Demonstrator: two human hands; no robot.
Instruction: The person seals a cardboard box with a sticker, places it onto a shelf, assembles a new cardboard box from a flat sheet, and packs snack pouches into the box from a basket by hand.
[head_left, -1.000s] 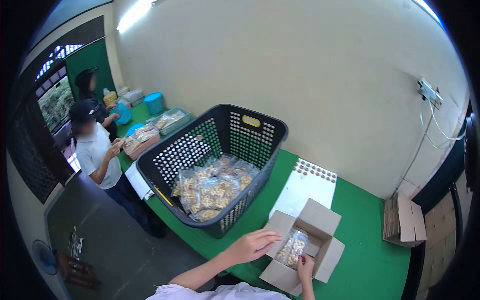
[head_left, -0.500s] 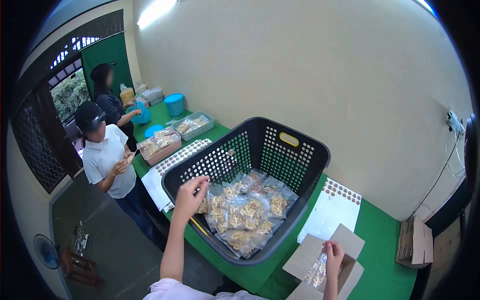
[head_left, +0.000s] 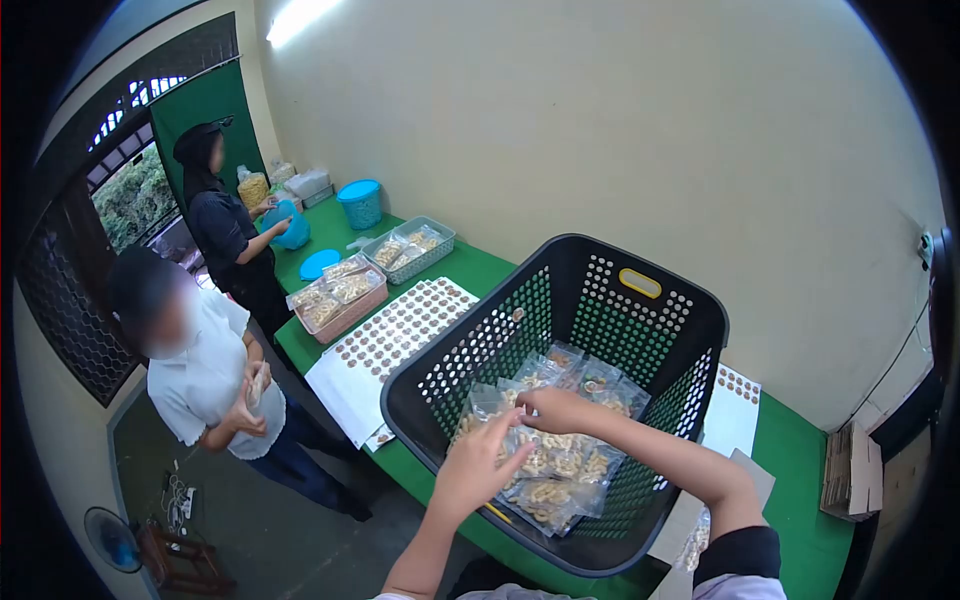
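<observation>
A large black perforated basket [head_left: 655, 300] stands on the green table in front of me, holding several clear plastic packets of pale snack rings [head_left: 550, 495]. My left hand [head_left: 478, 468] is over the near left part of the packets, thumb and fingers apart. Beside it, my right hand [head_left: 560, 411] reaches across the basket with its fingers curled at the packets; what they pinch is hidden. Partly behind my right arm is an open cardboard box [head_left: 757, 482], with a snack packet [head_left: 694, 540] showing in it.
Sticker sheets [head_left: 405, 325] lie left of the basket, another sheet [head_left: 735, 400] right. Farther back stand a pink basket [head_left: 350, 318], a grey basket [head_left: 425, 255] and a blue tub [head_left: 360, 205]. Two people work at left. Folded cardboard [head_left: 852, 470] stands at right.
My right hand has left the packet at the cardboard box and swung left into the basket. My left hand has come down closer to the packets. The view has shifted.
</observation>
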